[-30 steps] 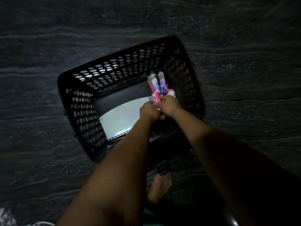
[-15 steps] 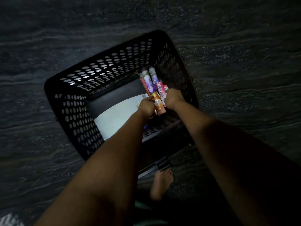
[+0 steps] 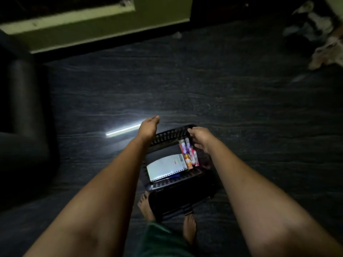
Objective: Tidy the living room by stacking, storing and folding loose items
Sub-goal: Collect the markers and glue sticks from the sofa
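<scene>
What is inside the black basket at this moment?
Inside the black basket: a spiral notebook, a blue pen beside it, and several colourful tubes along the right wall. Anything under the notebook is hidden.

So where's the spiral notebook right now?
In the head view, the spiral notebook lies flat on the bottom of the black basket on the floor, just left of the colourful tubes and below both hands.

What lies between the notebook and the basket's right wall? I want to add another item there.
In the head view, several colourful tubes lie side by side between the spiral notebook and the black basket wall.
</scene>
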A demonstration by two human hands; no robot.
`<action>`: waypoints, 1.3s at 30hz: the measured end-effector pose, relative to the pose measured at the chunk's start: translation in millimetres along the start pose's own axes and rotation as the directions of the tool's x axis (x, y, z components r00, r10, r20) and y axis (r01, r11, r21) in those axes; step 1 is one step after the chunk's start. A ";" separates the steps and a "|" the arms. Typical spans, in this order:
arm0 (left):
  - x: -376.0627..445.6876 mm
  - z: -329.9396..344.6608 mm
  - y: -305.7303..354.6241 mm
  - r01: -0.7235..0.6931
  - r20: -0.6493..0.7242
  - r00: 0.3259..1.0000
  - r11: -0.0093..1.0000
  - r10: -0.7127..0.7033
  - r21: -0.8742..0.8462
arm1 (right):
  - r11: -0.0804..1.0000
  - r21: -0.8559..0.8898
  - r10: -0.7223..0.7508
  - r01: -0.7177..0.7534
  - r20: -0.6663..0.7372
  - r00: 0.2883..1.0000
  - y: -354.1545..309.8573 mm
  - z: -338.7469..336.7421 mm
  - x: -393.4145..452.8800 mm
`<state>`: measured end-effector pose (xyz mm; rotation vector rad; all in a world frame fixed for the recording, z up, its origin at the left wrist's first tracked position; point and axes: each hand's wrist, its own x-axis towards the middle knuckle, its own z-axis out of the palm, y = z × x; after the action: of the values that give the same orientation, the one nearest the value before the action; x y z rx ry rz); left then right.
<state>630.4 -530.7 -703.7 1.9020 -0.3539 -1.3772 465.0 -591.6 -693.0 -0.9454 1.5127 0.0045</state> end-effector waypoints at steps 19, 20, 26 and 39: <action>-355.9 -140.0 47.2 -0.151 -0.346 0.938 0.942 0.040 -0.301 | 0.919 -0.281 -0.169 0.275 0.350 0.922 -48.8 21.7 -258.0; -373.9 -149.3 46.8 -0.173 -0.381 0.923 0.935 0.045 -0.308 | 0.896 -0.322 -0.175 0.306 0.377 0.910 -57.4 31.7 -289.8; -462.2 -218.5 76.2 -0.317 -0.582 0.806 0.909 0.108 -0.269 | 0.764 -0.318 -0.337 0.562 0.546 0.767 -124.3 89.7 -415.8; -668.2 -435.7 57.1 -0.506 -0.909 0.409 0.848 0.078 -0.154 | 0.478 -0.149 -0.390 0.866 0.847 0.361 -184.0 304.8 -609.2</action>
<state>778.7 13.7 -137.0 1.7816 0.1336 -0.0402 739.3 -224.1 -156.8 -1.7925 0.2115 0.2459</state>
